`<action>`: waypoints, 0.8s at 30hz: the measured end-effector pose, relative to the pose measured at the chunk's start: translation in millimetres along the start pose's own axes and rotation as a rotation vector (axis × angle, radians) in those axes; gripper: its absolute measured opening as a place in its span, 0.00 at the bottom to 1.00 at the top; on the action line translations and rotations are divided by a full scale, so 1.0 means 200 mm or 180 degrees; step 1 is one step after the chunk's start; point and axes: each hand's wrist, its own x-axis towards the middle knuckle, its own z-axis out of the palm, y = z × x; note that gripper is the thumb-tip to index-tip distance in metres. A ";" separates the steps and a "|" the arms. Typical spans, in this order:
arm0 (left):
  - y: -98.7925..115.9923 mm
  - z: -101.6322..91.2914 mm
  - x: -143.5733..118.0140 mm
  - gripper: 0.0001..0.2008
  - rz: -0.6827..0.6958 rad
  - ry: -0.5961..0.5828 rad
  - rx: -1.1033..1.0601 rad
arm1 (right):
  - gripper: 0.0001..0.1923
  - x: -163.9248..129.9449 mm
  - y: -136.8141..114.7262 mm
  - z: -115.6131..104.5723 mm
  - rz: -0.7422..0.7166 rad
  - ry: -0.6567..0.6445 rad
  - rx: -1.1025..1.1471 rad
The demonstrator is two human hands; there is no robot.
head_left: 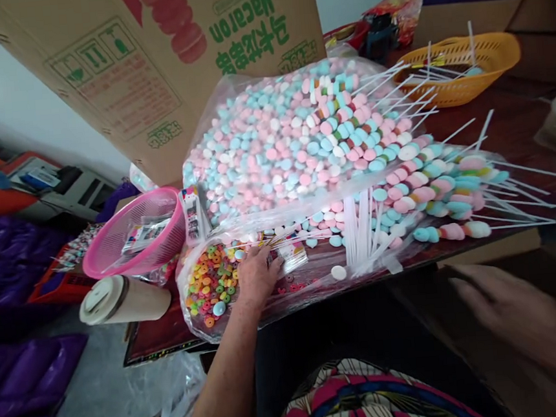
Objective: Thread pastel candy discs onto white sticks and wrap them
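My left hand (pixel 257 275) reaches over the table, thumb apart from its fingers, touching or just above a pile of clear plastic packets with printed tops (pixel 292 254). Beside it on the left lie colourful ring-shaped candies (pixel 211 279) in an open clear plastic bag. Behind is a big clear bag of pink, blue and white marshmallows (pixel 258 152). Finished-looking marshmallow skewers (pixel 417 190) on white sticks are stacked to the right. My right hand (pixel 515 311), blurred by motion, is apart from the table, below its front edge; its grip is unclear.
A large cardboard box (pixel 150 83) stands behind the marshmallows. A pink basket (pixel 137 237) and a lidded cup lying on its side (pixel 125 300) are at left. An orange basket (pixel 470 68) holds sticks at back right. White strips (pixel 360 230) lie near the front edge.
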 end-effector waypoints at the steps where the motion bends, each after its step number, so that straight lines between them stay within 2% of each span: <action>1: 0.00 0.01 0.02 0.20 -0.0048 -0.0009 0.0039 | 0.10 0.09 -0.09 0.07 -0.0310 -0.0064 0.0050; 3: 0.00 0.02 0.03 0.22 -0.0046 -0.0028 0.0032 | 0.09 0.26 -0.31 0.19 -0.0868 -0.0173 0.0445; 5: -0.02 0.03 0.03 0.25 -0.0008 -0.0014 -0.0018 | 0.11 0.42 -0.53 0.28 -0.1231 -0.0507 0.0782; 7: -0.03 0.03 0.00 0.24 0.0082 0.0053 -0.0081 | 0.12 0.56 -0.70 0.37 -0.1464 -0.0862 0.0582; 9: -0.03 0.02 -0.05 0.21 0.0232 0.0128 -0.0155 | 0.11 0.65 -0.80 0.44 -0.1629 -0.1207 0.0125; 12: -0.03 0.02 -0.13 0.16 0.0457 0.0145 -0.0300 | 0.10 0.69 -0.81 0.50 -0.1889 -0.1541 -0.0289; 15: -0.02 0.02 -0.15 0.15 0.0488 0.0131 -0.0464 | 0.10 0.65 -0.75 0.50 -0.2027 -0.1580 -0.0109; 18: -0.01 0.02 -0.11 0.16 0.0475 0.0012 -0.0459 | 0.11 0.64 -0.69 0.47 -0.1703 -0.1386 0.0150; 21: -0.02 0.02 -0.04 0.11 0.0563 -0.0161 -0.0505 | 0.12 0.68 -0.64 0.47 -0.1370 -0.1279 0.0143; 24: -0.05 0.03 -0.01 0.08 0.0774 -0.0111 -0.0755 | 0.12 0.71 -0.59 0.49 -0.1199 -0.1046 0.0405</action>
